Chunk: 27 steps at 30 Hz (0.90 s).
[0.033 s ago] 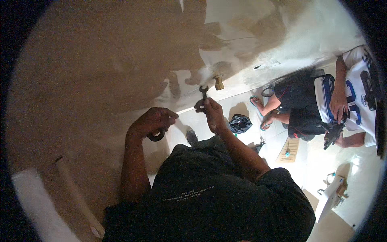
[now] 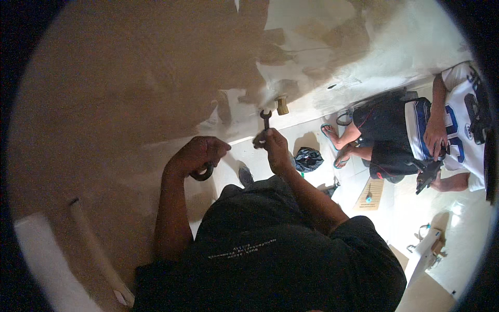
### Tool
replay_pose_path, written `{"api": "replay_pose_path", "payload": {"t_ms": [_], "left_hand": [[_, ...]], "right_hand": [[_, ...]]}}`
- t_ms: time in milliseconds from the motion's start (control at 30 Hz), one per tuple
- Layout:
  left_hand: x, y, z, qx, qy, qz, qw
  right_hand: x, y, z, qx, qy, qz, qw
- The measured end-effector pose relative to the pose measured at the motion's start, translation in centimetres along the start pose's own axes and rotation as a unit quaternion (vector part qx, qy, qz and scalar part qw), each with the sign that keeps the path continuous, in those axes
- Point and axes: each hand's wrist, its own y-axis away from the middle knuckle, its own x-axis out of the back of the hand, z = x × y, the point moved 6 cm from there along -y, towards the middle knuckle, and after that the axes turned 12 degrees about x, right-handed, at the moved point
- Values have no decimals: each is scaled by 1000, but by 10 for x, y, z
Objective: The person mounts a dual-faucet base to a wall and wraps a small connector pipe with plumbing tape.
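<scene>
My right hand (image 2: 276,153) is closed round the shank of a dark open-end wrench (image 2: 266,120). The wrench's forked jaw points up at the wall, just left of a brass pipe fitting (image 2: 281,105) that juts from it; a small gap seems to part the two. To the left, my left hand (image 2: 200,156) is curled, with a dark ring-shaped thing (image 2: 202,172) hanging from under its fingers. Its kind is hard to make out in the shadow.
On the right, a person in a white jersey (image 2: 452,125) holds a dark device (image 2: 429,174). A black plastic bag (image 2: 309,159) lies on the tiled floor, with a cardboard piece (image 2: 370,193) beyond it. At lower left stands a long pale board (image 2: 96,249).
My right hand and the wrench have shifted slightly right, bringing the jaw a little nearer the brass fitting. My left hand has barely moved.
</scene>
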Motion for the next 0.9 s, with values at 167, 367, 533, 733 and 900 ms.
{"api": "replay_pose_path", "payload": {"t_ms": [167, 367, 533, 733, 900], "left_hand": [[-25, 8, 42, -80, 235, 46, 968], [-72, -39, 79, -149, 413, -2, 898], [-97, -65, 106, -162, 468, -16, 868], [-103, -64, 126, -159, 501, -14, 851], [-105, -64, 122, -222, 519, -66, 823]], "right_hand": [[72, 43, -50, -47, 300, 100, 947], [74, 0, -181, 20, 513, -64, 856], [2, -31, -263, 206, 757, -291, 548], [-43, -58, -280, 244, 801, -358, 412], [-70, -64, -271, 264, 803, -428, 320]]}}
